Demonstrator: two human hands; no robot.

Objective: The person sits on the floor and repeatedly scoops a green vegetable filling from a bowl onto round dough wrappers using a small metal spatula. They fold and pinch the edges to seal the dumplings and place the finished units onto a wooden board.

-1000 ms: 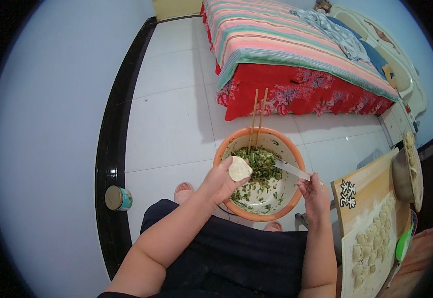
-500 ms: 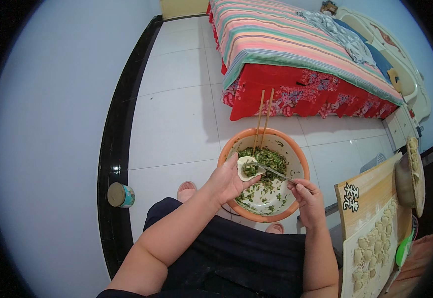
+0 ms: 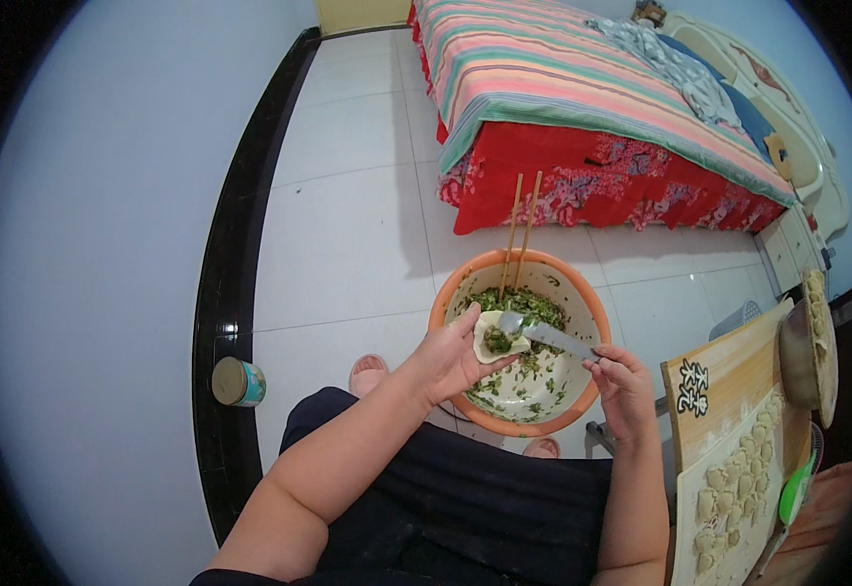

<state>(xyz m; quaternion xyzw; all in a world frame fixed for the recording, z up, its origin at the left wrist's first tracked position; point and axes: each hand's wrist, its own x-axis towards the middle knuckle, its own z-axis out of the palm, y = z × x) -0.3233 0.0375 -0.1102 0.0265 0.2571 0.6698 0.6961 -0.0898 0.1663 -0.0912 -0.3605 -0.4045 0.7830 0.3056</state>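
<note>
My left hand (image 3: 448,363) holds a round dough wrapper (image 3: 516,346) on its fingers, with a small heap of green chopped filling in the middle. Between the thumb and fingers of my right hand (image 3: 625,393) is a metal spoon (image 3: 564,342) with a flat handle, its rounded tip over the wrapper's far edge. Both hands are above an orange-rimmed basin (image 3: 533,429) with a pale inside. Green filling (image 3: 541,309) lies mostly at its far side, with bits scattered over the walls. Two long chopsticks (image 3: 530,225) stand in the filling and lean on the far rim.
On my right, a wooden board (image 3: 675,415) bears rows of shaped dumplings (image 3: 728,488). Beyond it are a metal pot (image 3: 803,366) and a round tray (image 3: 816,337). A striped bed (image 3: 562,88) stands ahead. A lidded tin (image 3: 239,382) sits by the left wall.
My right hand has drawn slightly to the right and down, and the spoon has turned so its broad face shows. The wrapper has shifted slightly right, still in my left hand.
</note>
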